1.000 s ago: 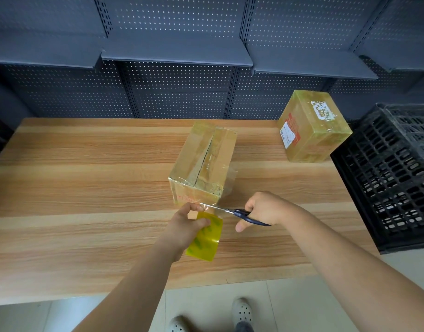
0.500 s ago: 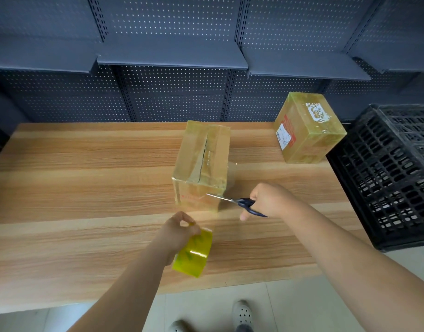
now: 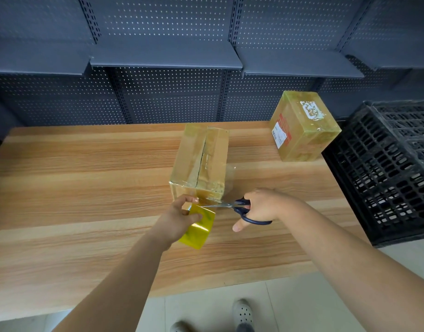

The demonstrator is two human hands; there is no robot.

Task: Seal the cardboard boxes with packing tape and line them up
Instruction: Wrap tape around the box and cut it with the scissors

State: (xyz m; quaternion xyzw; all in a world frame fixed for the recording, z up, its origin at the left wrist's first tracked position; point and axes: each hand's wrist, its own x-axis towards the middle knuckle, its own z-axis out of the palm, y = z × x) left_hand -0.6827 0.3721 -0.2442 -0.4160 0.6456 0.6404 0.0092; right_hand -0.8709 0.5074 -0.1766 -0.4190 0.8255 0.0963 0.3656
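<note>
My left hand (image 3: 180, 219) is curled round the yellow packing tape roll (image 3: 199, 233). It holds the roll just below the near edge of the split-seamed cardboard box (image 3: 201, 161) at the middle of the wooden table (image 3: 86, 188), I judge to tension the strip for cutting. The blue-handled scissors (image 3: 239, 207) point left at that spot, their loops gripped by my right hand (image 3: 266, 207). Farther right, the fully taped box (image 3: 302, 130) stands well apart, beside the black plastic crate (image 3: 386, 176).

Your left hand (image 3: 180, 218) covers much of the tape roll (image 3: 201, 233). The label (image 3: 281, 135) on the far box (image 3: 307, 140) is too small to read, and the crate (image 3: 386, 176) runs off the right edge.
</note>
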